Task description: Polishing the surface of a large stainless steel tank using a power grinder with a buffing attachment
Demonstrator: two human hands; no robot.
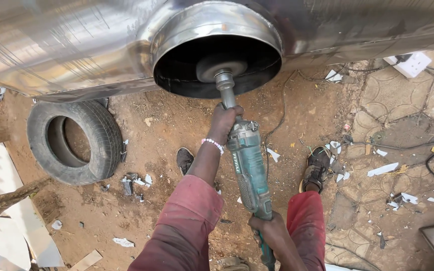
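Tyre [74,142] lies flat on dirt, lower left of the steel tank [76,45], hollow showing only ground. Tank's round opening [217,62] holds the grinder [247,160] disc and shaft, body running down from it; left hand [224,123] wraps the neck just below the opening, right hand [272,236] grips the rear handle. Socket block [410,63] lies right of the tank.

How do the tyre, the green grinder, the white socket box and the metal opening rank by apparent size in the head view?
1. Round metal opening, about level with the tyre; it is nearer the camera, so I leave them unranked.
2. Green grinder, held by the left hand and the right hand.
3. White socket box, smallest.
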